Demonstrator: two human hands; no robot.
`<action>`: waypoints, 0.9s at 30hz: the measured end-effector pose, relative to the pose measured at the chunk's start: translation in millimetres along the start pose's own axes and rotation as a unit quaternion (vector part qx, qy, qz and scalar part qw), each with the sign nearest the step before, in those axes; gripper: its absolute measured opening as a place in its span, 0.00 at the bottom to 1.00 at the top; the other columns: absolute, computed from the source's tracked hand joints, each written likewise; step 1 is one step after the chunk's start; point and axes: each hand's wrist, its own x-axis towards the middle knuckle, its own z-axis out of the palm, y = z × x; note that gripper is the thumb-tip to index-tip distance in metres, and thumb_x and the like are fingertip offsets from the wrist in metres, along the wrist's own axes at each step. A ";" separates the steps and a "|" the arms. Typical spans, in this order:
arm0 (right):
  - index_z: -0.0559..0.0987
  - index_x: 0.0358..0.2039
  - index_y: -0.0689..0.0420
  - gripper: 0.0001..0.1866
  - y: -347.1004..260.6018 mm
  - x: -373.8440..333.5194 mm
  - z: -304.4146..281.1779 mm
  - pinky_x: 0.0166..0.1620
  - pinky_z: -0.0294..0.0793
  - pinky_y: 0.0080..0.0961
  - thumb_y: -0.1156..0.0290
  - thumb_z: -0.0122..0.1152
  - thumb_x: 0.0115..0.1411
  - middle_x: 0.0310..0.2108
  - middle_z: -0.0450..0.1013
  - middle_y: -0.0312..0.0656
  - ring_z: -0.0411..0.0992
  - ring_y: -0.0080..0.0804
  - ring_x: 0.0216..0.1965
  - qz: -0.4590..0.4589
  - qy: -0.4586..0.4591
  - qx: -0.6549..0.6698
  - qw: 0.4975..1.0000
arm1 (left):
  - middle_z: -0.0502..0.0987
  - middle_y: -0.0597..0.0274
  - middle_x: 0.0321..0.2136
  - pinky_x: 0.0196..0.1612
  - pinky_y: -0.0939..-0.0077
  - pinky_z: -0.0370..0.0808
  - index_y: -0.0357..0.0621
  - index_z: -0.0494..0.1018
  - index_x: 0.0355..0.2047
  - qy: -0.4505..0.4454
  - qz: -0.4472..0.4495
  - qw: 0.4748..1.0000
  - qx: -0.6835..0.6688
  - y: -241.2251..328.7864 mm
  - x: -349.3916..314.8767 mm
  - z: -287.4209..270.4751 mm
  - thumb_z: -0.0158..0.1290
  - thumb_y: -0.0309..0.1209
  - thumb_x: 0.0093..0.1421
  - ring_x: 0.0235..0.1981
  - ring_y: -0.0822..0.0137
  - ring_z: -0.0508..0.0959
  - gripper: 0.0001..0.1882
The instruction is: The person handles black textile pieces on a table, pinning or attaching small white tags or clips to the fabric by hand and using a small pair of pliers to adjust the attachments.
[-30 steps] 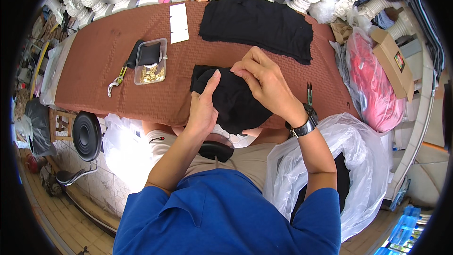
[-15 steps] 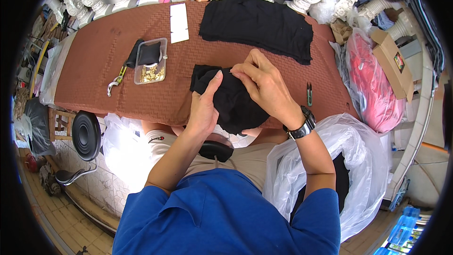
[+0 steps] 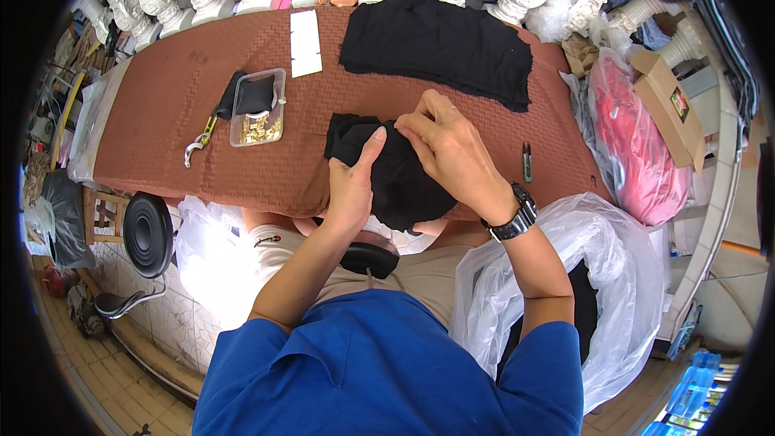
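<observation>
A bunched black cloth lies at the front edge of the brown-covered table and hangs down over my lap. My left hand grips its left side, thumb on top and fingers beneath. Above the cloth's upper edge, my right hand is closed in a pinch, thumb against fingertips. Whatever sits between those fingertips is too small to make out. A larger piece of folded black fabric is spread farther back on the table.
Left on the table cover are a clear plastic box holding a small black cushion and gold-coloured pieces, and a tape measure. A white card lies behind; thread snips lie at right. A plastic bag stands beside my right arm.
My right hand's fingertips stay close to the cloth's upper edge, with only a slight shift. My left hand keeps its grip, and the cloth stays nearly in place.
</observation>
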 end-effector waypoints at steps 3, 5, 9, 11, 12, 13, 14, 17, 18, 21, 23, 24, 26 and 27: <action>0.80 0.35 0.64 0.06 1.1 0.2 -0.9 0.37 0.72 0.38 0.81 0.64 0.55 0.31 0.67 0.46 0.71 0.43 0.34 -0.003 -0.005 0.000 1.000 | 0.80 0.67 0.35 0.42 0.81 0.74 0.37 0.80 0.38 -0.006 0.025 0.999 0.037 -0.2 -0.5 1.2 0.60 0.30 0.64 0.37 0.78 0.77 0.08; 0.79 0.37 0.64 0.08 -2.4 1.0 -1.0 0.36 0.73 0.36 0.81 0.65 0.56 0.31 0.68 0.46 0.71 0.42 0.33 0.027 0.007 0.050 0.998 | 0.80 0.67 0.35 0.43 0.82 0.73 0.37 0.80 0.38 -0.015 0.033 0.998 0.043 0.6 -2.3 2.7 0.60 0.30 0.64 0.37 0.78 0.77 0.08; 0.77 0.39 0.63 0.10 -5.5 5.2 1.2 0.33 0.74 0.31 0.79 0.67 0.57 0.30 0.70 0.45 0.73 0.37 0.30 0.063 0.037 0.131 0.989 | 0.80 0.68 0.35 0.43 0.82 0.72 0.36 0.80 0.38 -0.048 0.057 0.995 0.068 -4.4 2.0 -1.0 0.59 0.28 0.65 0.37 0.79 0.76 0.07; 0.76 0.38 0.63 0.11 -6.0 4.6 9.7 0.31 0.74 0.29 0.77 0.69 0.57 0.29 0.71 0.44 0.73 0.34 0.28 0.073 0.078 0.158 0.982 | 0.80 0.69 0.35 0.43 0.83 0.72 0.36 0.80 0.39 -0.056 0.062 0.994 0.066 -4.4 1.6 3.0 0.59 0.28 0.66 0.37 0.79 0.76 0.07; 0.76 0.37 0.63 0.11 -6.2 4.2 13.8 0.30 0.74 0.28 0.77 0.70 0.57 0.29 0.72 0.44 0.73 0.33 0.27 0.078 0.099 0.172 0.977 | 0.80 0.69 0.35 0.43 0.83 0.72 0.36 0.80 0.39 -0.059 0.065 0.994 0.065 -3.5 1.4 5.1 0.59 0.28 0.66 0.37 0.79 0.76 0.07; 0.75 0.36 0.63 0.11 -6.0 4.3 16.5 0.30 0.74 0.27 0.77 0.70 0.57 0.29 0.72 0.44 0.74 0.32 0.27 0.078 0.106 0.173 0.976 | 0.80 0.68 0.37 0.45 0.82 0.72 0.37 0.79 0.41 -0.069 0.067 0.993 0.071 -3.3 2.4 4.4 0.58 0.28 0.66 0.39 0.78 0.77 0.07; 0.75 0.35 0.63 0.12 -5.7 4.5 18.6 0.29 0.74 0.27 0.77 0.71 0.56 0.28 0.73 0.43 0.74 0.31 0.27 0.077 0.113 0.174 0.975 | 0.80 0.67 0.39 0.47 0.81 0.73 0.37 0.79 0.43 -0.079 0.068 0.992 0.077 -3.0 3.9 2.2 0.58 0.28 0.67 0.41 0.77 0.77 0.08; 0.73 0.33 0.63 0.13 -2.3 5.3 20.9 0.28 0.73 0.25 0.76 0.72 0.56 0.27 0.73 0.42 0.74 0.30 0.25 0.072 0.125 0.161 0.976 | 0.79 0.66 0.41 0.50 0.80 0.73 0.38 0.78 0.45 -0.085 0.058 0.991 0.080 -2.0 6.0 2.2 0.57 0.28 0.67 0.44 0.75 0.78 0.09; 0.73 0.32 0.63 0.13 -1.5 6.1 21.9 0.28 0.73 0.25 0.76 0.72 0.56 0.26 0.73 0.42 0.74 0.30 0.25 0.071 0.128 0.155 0.977 | 0.79 0.66 0.41 0.50 0.80 0.73 0.38 0.78 0.45 -0.082 0.052 0.992 0.080 -0.9 6.4 2.1 0.57 0.28 0.67 0.44 0.75 0.78 0.09; 0.73 0.30 0.63 0.13 0.8 8.2 23.6 0.27 0.72 0.24 0.77 0.72 0.55 0.25 0.73 0.41 0.73 0.29 0.24 0.080 0.129 0.145 0.978 | 0.80 0.68 0.37 0.43 0.82 0.73 0.37 0.80 0.42 -0.050 0.058 0.996 0.055 -1.9 7.9 6.7 0.58 0.29 0.66 0.37 0.78 0.77 0.08; 0.74 0.29 0.63 0.12 0.0 9.8 24.4 0.27 0.72 0.24 0.77 0.73 0.55 0.25 0.73 0.41 0.73 0.28 0.24 0.091 0.140 0.147 0.975 | 0.80 0.66 0.39 0.45 0.81 0.75 0.37 0.79 0.43 -0.050 0.013 0.998 0.020 -0.5 7.0 4.2 0.59 0.30 0.66 0.40 0.76 0.78 0.09; 0.74 0.28 0.63 0.12 0.1 10.5 24.5 0.26 0.72 0.24 0.77 0.73 0.55 0.24 0.73 0.41 0.73 0.28 0.24 0.096 0.145 0.148 0.974 | 0.81 0.65 0.39 0.46 0.80 0.75 0.37 0.79 0.43 -0.050 -0.010 0.999 0.003 0.5 6.7 3.1 0.59 0.30 0.66 0.41 0.75 0.79 0.10; 0.75 0.28 0.62 0.12 5.9 10.0 26.8 0.26 0.72 0.24 0.77 0.73 0.54 0.25 0.73 0.42 0.73 0.28 0.24 0.096 0.140 0.140 0.975 | 0.81 0.62 0.42 0.48 0.77 0.77 0.36 0.78 0.46 -0.040 -0.064 0.997 -0.019 3.8 6.2 0.4 0.59 0.32 0.66 0.44 0.73 0.79 0.13; 0.75 0.28 0.62 0.12 8.8 9.3 28.1 0.26 0.72 0.24 0.77 0.73 0.54 0.25 0.74 0.42 0.73 0.27 0.24 0.095 0.137 0.136 0.976 | 0.81 0.61 0.43 0.49 0.75 0.77 0.36 0.77 0.47 -0.035 -0.091 0.995 -0.029 5.7 5.7 -0.4 0.60 0.32 0.65 0.45 0.72 0.80 0.14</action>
